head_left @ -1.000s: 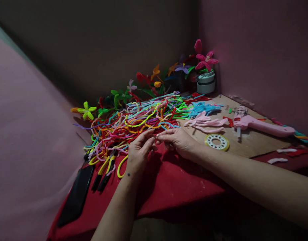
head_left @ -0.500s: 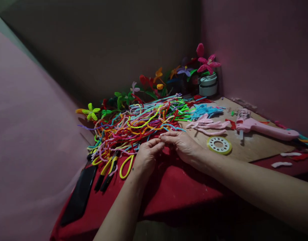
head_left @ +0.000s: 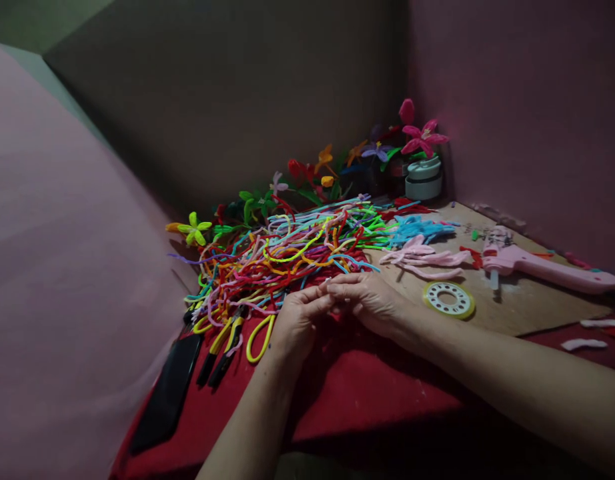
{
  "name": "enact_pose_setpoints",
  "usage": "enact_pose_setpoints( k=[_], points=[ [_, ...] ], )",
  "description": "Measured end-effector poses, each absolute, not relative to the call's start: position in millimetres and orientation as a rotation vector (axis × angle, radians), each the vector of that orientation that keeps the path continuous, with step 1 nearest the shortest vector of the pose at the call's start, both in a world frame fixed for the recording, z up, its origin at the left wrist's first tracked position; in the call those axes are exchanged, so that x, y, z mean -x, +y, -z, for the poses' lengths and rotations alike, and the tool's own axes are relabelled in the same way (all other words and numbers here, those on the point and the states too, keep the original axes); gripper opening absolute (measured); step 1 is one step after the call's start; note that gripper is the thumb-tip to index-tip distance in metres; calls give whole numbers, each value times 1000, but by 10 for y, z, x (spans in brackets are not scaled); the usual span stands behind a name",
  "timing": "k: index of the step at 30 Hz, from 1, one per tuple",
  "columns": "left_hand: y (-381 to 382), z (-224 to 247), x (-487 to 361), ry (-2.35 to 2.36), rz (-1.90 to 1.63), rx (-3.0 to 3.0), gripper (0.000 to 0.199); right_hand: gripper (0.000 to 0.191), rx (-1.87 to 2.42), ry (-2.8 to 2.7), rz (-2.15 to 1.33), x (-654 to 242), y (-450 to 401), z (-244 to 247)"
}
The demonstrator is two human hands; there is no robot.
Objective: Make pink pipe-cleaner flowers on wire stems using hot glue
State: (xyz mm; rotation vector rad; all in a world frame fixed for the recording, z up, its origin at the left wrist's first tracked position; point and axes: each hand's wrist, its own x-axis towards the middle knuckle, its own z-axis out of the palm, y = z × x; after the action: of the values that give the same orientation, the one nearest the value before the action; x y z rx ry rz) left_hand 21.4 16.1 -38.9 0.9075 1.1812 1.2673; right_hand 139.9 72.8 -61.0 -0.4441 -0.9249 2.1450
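Right hand pinched small pale piece just before fuzzy-stem pile; left hand, fingertips pressed together alongside, hold unclear. Fine fingerwork, apparently; next move seemed to want steady, light pressure.

Left hand and right hand meeting at fingertips, pinching small white piece, perhaps fuzzy wire. Stems lying heaped beyond; tape resting on board, near glue gun.
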Motion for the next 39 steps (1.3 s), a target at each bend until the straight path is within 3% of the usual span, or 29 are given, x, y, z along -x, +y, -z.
enact_pose_setpoints(
  k=[39],
  points=[
    [115, 343, -130, 1252, -1246, -998, 17, 7, 490, -692, -2154, -1410, 819, 602]
  ],
)
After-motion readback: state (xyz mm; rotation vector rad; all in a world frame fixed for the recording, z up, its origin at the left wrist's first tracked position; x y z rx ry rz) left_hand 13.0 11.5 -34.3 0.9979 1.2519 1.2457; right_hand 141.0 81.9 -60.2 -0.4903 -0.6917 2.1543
